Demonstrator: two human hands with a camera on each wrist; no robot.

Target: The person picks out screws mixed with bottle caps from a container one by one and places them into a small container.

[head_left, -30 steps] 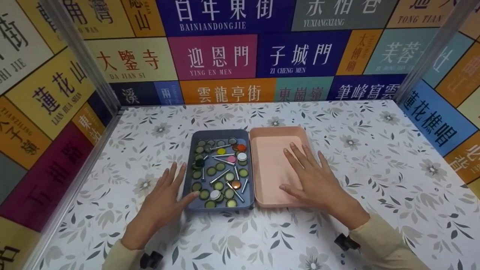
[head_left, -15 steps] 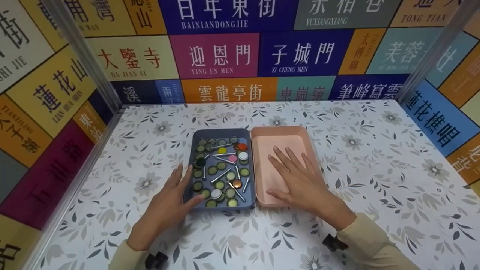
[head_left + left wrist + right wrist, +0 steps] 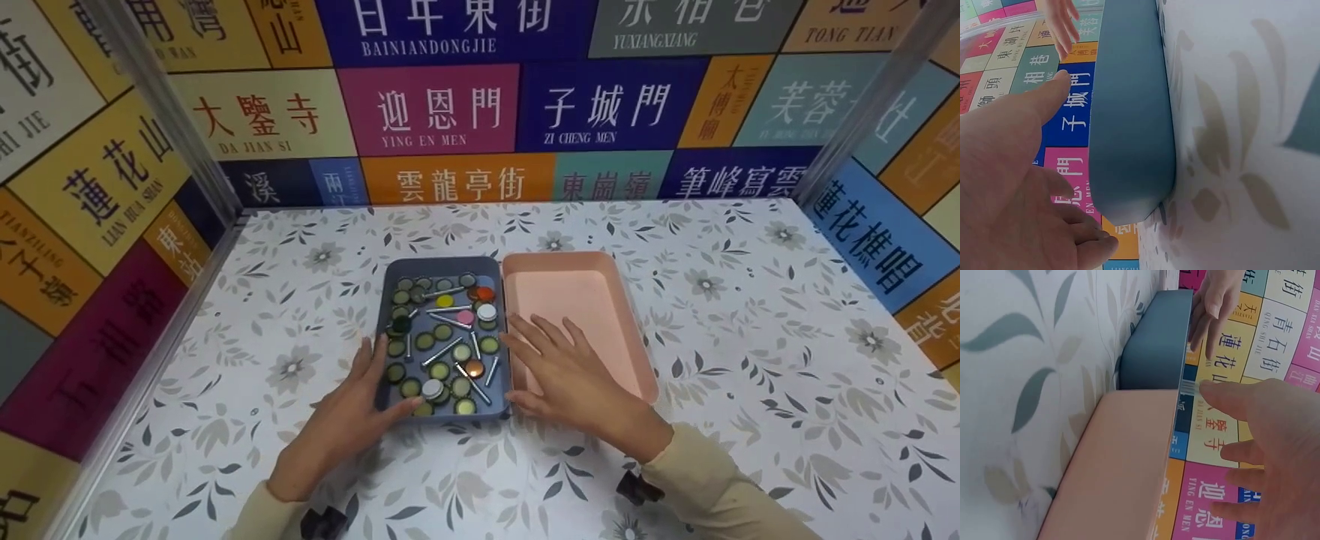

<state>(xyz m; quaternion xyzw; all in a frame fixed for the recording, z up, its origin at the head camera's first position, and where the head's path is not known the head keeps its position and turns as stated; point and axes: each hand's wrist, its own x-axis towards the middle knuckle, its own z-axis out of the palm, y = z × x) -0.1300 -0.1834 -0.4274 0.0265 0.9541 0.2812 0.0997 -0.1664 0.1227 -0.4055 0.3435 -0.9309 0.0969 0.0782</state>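
Note:
A blue-grey tray (image 3: 442, 263) holds several bottle caps (image 3: 442, 331), mostly with their greenish insides up, and a few coloured or white ones. Among them lie several silver screws or nails (image 3: 442, 351); their exact kind is too small to tell. My left hand (image 3: 341, 427) hovers at the tray's left near corner, fingers stretched out and thumb over the front rim. Over the left part of the pink tray (image 3: 574, 289) is my right hand (image 3: 566, 384), fingers extended toward the seam between the trays. In the wrist views both hands show above the rims, holding nothing.
The two trays stand side by side on a table (image 3: 712, 322) with a white leaf-patterned cover. Walls (image 3: 427, 112) of coloured sign panels close off the back and both sides.
My right hand has moved left across the pink tray toward the blue-grey one. The left hand has shifted slightly right, its thumb further over the front rim. The trays' contents look unchanged.

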